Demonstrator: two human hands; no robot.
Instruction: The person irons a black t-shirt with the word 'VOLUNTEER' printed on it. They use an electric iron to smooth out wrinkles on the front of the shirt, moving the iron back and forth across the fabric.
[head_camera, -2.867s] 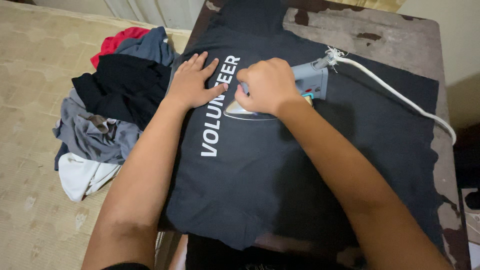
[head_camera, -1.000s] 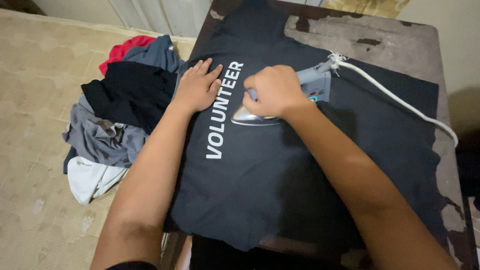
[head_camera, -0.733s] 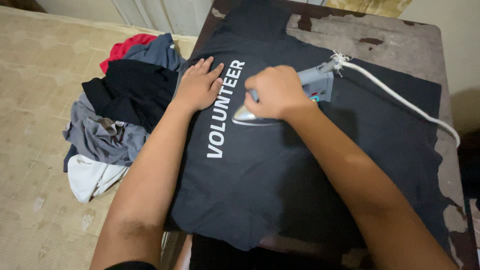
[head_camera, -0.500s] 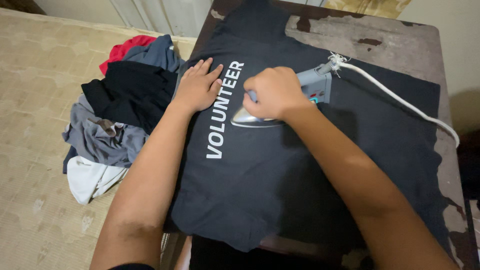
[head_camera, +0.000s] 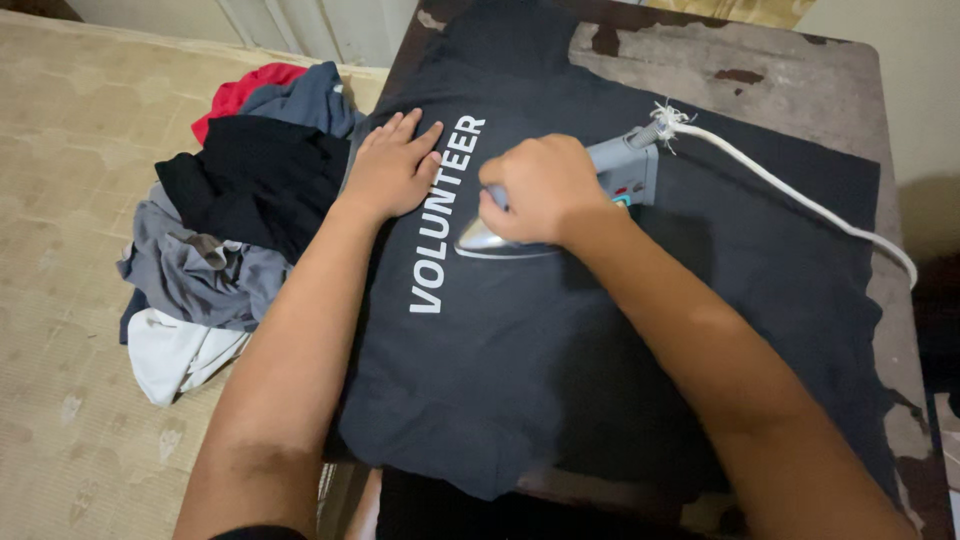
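Iron (head_camera: 600, 180) sits soleplate-down on the black shirt (head_camera: 520, 340) spread over the worn counter (head_camera: 800, 90); from the head view we judge it heavy and hot at the base, best gripped by its grey handle, where our right hand (head_camera: 540, 188) is wrapped tight. Our left hand (head_camera: 392, 168) lies flat, fingers together, pinning the soft, limp cloth beside its white lettering. We count one iron, one white cord (head_camera: 800, 200), one shirt, and one clothes pile (head_camera: 230, 220) on the bed (head_camera: 70, 200).

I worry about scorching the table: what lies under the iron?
The iron rests on a black shirt spread over a worn table. The right hand covers its handle; anything beneath the shirt is hidden.
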